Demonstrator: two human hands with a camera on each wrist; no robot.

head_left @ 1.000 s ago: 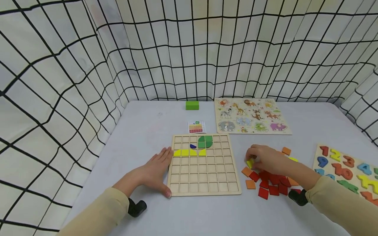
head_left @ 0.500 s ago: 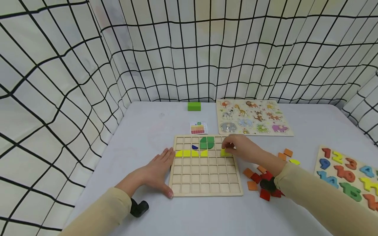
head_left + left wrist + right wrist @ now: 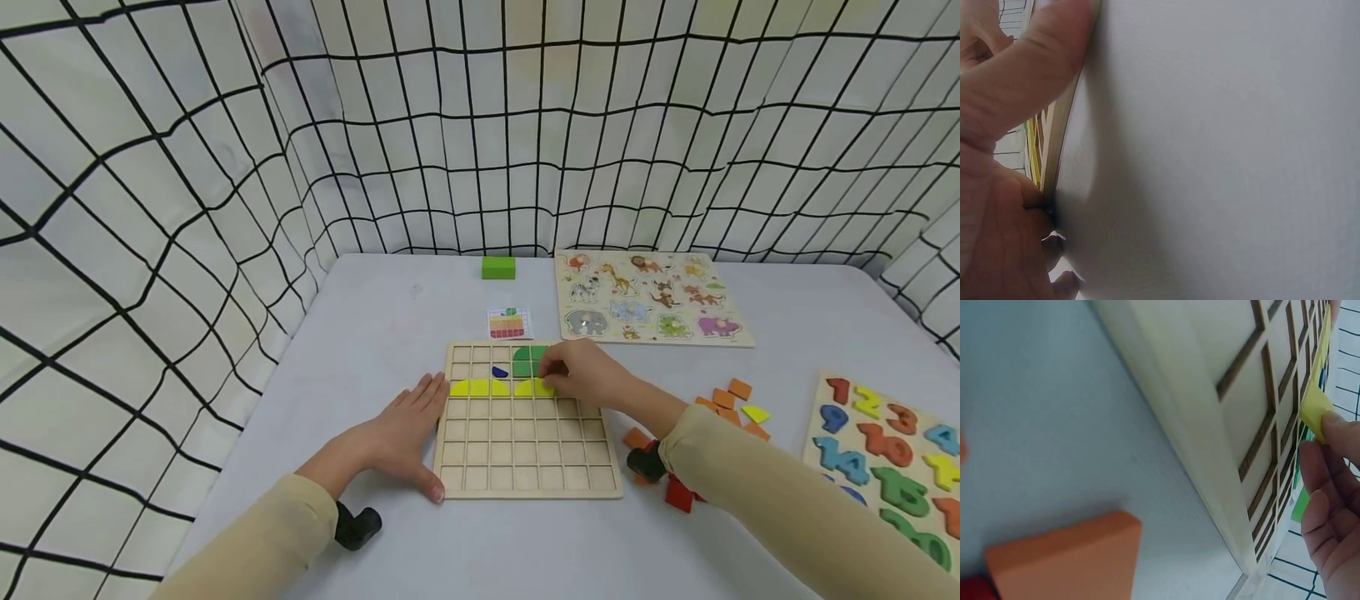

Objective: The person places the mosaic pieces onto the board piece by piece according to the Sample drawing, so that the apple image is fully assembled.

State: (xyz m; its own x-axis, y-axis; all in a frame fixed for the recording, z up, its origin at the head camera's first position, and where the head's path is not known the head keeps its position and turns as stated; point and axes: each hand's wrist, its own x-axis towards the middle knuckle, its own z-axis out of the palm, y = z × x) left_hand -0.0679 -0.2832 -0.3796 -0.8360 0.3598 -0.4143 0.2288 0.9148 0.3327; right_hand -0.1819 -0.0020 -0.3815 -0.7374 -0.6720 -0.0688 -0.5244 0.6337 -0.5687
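A wooden grid board (image 3: 525,454) lies flat on the table. My left hand (image 3: 405,433) rests along its left edge, fingers straight and thumb at the near left corner. Between thumb and fingers, my right hand (image 3: 588,373) pinches a yellow tile (image 3: 1315,409) over the yellow row, just right of another yellow tile (image 3: 524,389). Further left in that row sit several yellow tiles (image 3: 477,388). Green tiles (image 3: 522,362) fill cells near the board's far side, partly covered by the right hand. A small dark blue piece (image 3: 499,372) lies left of them.
Loose orange tiles (image 3: 724,398), a yellow tile (image 3: 755,413) and red tiles (image 3: 679,497) lie right of the board, partly under the right forearm. Beyond are a pattern card (image 3: 509,323), green block (image 3: 498,267) and animal puzzle (image 3: 645,329). A number puzzle (image 3: 813,442) lies far right.
My right hand has carried the yellow tile from the loose pile leftward onto the board, into the yellow row. The left hand has stayed at the board's left edge.
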